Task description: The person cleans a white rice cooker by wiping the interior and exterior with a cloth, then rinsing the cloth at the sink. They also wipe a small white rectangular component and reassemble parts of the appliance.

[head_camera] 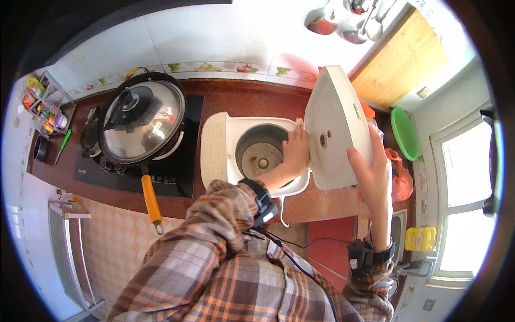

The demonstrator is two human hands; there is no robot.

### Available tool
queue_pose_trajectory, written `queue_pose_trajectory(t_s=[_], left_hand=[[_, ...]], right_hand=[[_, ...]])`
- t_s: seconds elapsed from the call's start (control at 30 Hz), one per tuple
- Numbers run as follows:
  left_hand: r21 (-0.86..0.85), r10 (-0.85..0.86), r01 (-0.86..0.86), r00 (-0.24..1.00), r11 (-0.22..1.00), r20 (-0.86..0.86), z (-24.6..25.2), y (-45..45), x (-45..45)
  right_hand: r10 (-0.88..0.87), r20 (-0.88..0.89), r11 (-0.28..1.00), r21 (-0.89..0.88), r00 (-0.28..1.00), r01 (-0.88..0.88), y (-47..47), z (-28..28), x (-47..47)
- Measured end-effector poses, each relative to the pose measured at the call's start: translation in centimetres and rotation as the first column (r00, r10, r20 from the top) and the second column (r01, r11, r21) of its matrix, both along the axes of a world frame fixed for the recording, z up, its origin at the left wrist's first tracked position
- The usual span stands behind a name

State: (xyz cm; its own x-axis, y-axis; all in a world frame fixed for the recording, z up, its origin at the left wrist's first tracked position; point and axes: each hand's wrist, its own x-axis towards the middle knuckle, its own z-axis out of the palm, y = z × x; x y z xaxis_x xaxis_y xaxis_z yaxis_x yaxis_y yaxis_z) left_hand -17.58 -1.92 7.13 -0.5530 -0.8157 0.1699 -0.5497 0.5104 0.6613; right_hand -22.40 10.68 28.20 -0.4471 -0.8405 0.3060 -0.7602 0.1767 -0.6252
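Observation:
A white rice cooker (213, 157) stands on the brown countertop with its lid (332, 120) raised at the right. The inner pot is out, so the grey cooking chamber (245, 143) shows a stained heating plate (257, 161) with a round sensor in its middle. My left hand (295, 153) reaches across the chamber to the hinge side. A pale crumpled cloth (299, 123) sticks out at its fingertips; the rest is hidden under the hand. With my right hand (368, 165) I grip the lid's outer side, thumb over its near edge.
Left of the cooker, a wok with a steel lid (141, 120) sits on a black cooktop (177, 177), its orange handle (151, 197) jutting past the counter's front. A red plastic bag (402, 181) and a green basin (404, 133) lie at right. Ladles (322, 24) hang above.

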Motion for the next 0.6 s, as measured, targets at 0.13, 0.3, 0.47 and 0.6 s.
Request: queue_pose_trajectory(t_s=[0.13,0.3,0.47,0.6], left_hand=[[-0.19,-0.142,0.149,0.989,0.97,0.046,-0.6,2.1,2.4],[-0.316,-0.484,0.579,0.81,0.751,0.332,1.9,7.2,8.2],[0.282,-0.608,0.619,0.782,0.733,-0.135,8.0,9.1,12.0],[0.799,-0.136,0.601,0.794,0.028,-0.593,11.7,13.5,7.1]], right_hand=[[0.005,0.008,0.999,-0.032,1.0,-0.004,-0.1,0.7,1.0],[-0.099,-0.064,0.995,0.007,0.993,0.099,-0.2,0.5,1.5],[0.07,0.182,0.997,0.02,0.981,-0.075,2.0,-0.6,-0.8],[0.251,0.436,0.872,-0.49,0.864,-0.006,9.0,-4.4,-6.5]])
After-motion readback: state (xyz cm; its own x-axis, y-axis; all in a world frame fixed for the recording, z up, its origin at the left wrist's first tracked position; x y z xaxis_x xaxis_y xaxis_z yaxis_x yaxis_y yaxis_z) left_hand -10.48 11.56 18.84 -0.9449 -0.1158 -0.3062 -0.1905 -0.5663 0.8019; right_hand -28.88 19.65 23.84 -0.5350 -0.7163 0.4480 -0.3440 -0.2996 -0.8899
